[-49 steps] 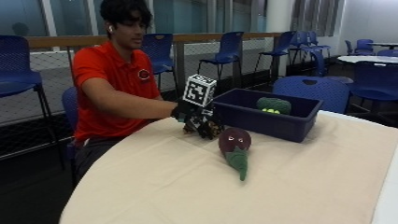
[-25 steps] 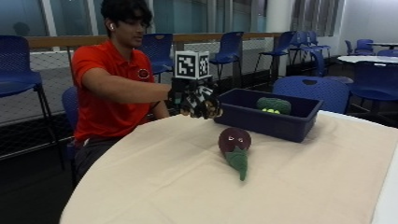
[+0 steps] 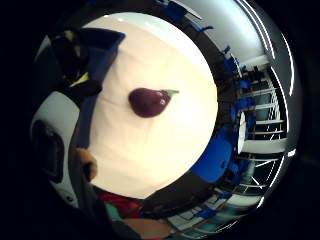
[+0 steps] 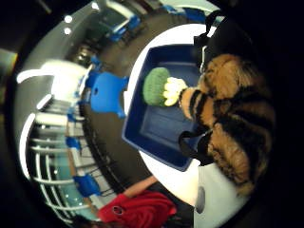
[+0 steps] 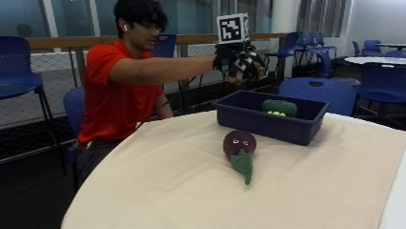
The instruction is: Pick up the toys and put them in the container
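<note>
My gloved right hand (image 5: 236,58) is raised above the near rim of the dark blue container (image 5: 254,119) and grips a striped brown and black plush toy (image 5: 247,67). That striped toy (image 4: 232,128) fills much of the thumb side palm view, beside the container (image 4: 156,137). A green plush toy (image 5: 279,108) lies inside the container; the green toy (image 4: 156,86) also shows in the thumb side palm view. A purple eggplant plush with a green stem (image 5: 239,148) lies on the tablecloth in front of the container. The eggplant (image 3: 148,101) shows below the palm too.
The round table (image 5: 190,191) wears a cream cloth. Blue chairs (image 5: 323,90) stand behind the container and around the room. A railing runs behind the person. The person's other arm is hidden.
My hand has lifted the striped toy from the table beside the container up to well above the container's rim. The eggplant and the green toy have stayed put.
</note>
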